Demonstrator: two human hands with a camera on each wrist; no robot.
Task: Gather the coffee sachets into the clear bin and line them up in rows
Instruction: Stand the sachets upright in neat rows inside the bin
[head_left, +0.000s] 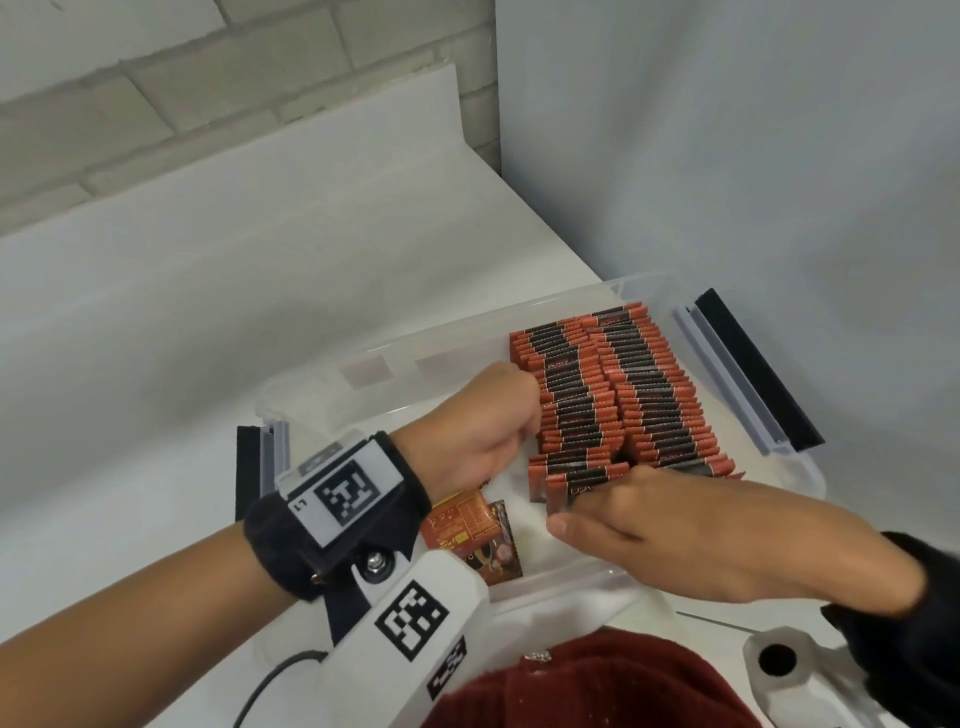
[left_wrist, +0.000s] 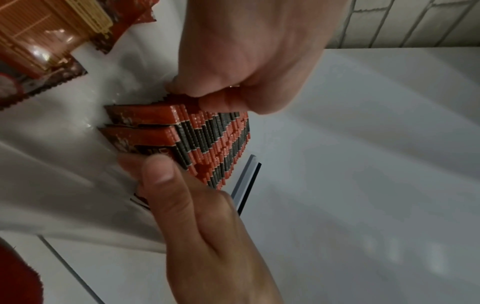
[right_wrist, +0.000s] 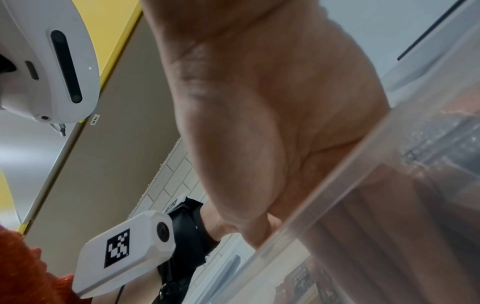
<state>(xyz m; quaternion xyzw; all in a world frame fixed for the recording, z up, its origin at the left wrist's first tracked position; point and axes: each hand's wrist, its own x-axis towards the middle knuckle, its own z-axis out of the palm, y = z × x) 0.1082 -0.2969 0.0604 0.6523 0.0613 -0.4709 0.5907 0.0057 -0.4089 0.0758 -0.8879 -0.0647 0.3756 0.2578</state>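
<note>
Red knit sleeve (head_left: 587, 680) sits closest, low in the head view. Beyond it the clear bin (head_left: 810, 467) holds coffee sachets (head_left: 623, 395) on edge in two rows running away from the person. Right hand (head_left: 691, 540) pinches the nearest sachets; left hand (head_left: 483, 421), fingers curled, grips the left row's edge.

Your left wrist tag (head_left: 340, 491) reads "L1" at its 9 o'clock edge. Sachet (head_left: 582, 480) lettering and the wall sticker (right_wrist: 94, 120) print are too blurred to read.
</note>
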